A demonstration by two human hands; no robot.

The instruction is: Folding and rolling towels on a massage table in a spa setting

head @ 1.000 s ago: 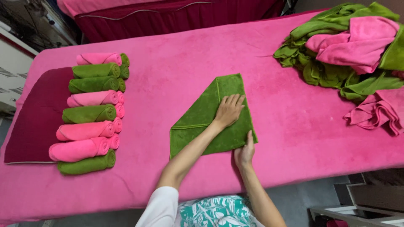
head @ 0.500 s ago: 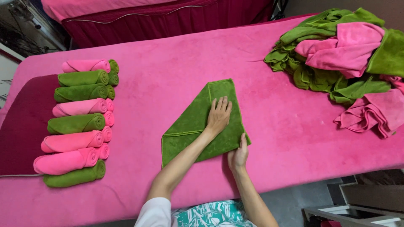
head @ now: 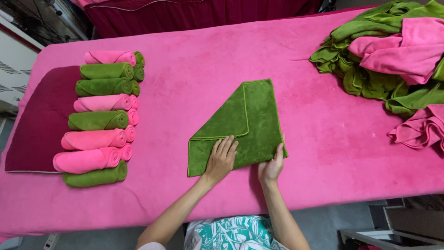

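You've got one big table (head: 296, 51) covered in bright pink plush, with a dark maroon cloth (head: 39, 120) lying flat at its left end. Top right there's one loose heap of unfolded towels (head: 388, 51), green and pink all jumbled, too tangled to count. Left of centre sits a row of rolled towels (head: 99, 118): eight in the front column, four pink and four green, with more roll ends peeking out just behind them.

Then there's the single green towel (head: 252, 115) right in front of you, near the table's front edge. It's folded flat into a pointed shape, the tip aimed away from you, with a stitched hem running across the lower left flap. Looks smooth, no real wrinkles.

Your left hand (head: 221, 159) is spread open and pressed flat on the lower part of it, gripping nothing. Your right hand (head: 271, 166) is pinching the lower right corner, thumb on top.
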